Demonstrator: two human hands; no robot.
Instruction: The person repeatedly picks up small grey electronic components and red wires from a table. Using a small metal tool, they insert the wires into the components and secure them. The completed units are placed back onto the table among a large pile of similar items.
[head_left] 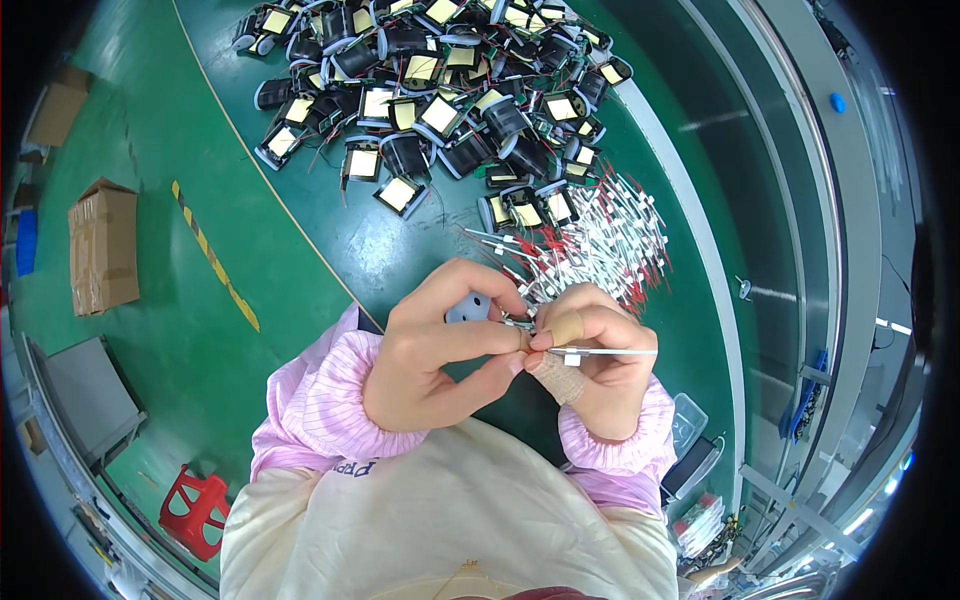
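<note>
My right hand (602,362), with tan tape around the thumb and a finger, pinches a thin white wire lead (622,351). A small white tag or connector hangs near the lead's inner end. My left hand (432,352) meets it, thumb and index fingertip pressed together right beside the right fingertips. What the left fingertips grip is too small and covered to make out. Through the gap between the left fingers shows a light grey-blue rounded part (470,307) with dark holes; whether that hand holds it, I cannot tell.
Beyond my hands lies a heap of white leads with red wires (610,240). Farther off, many black housings (405,155) with pale yellow pads and loose wires cover the green table (370,240). A metal rail curves along the right. Left on the floor are a cardboard box (103,247) and a red stool (195,512).
</note>
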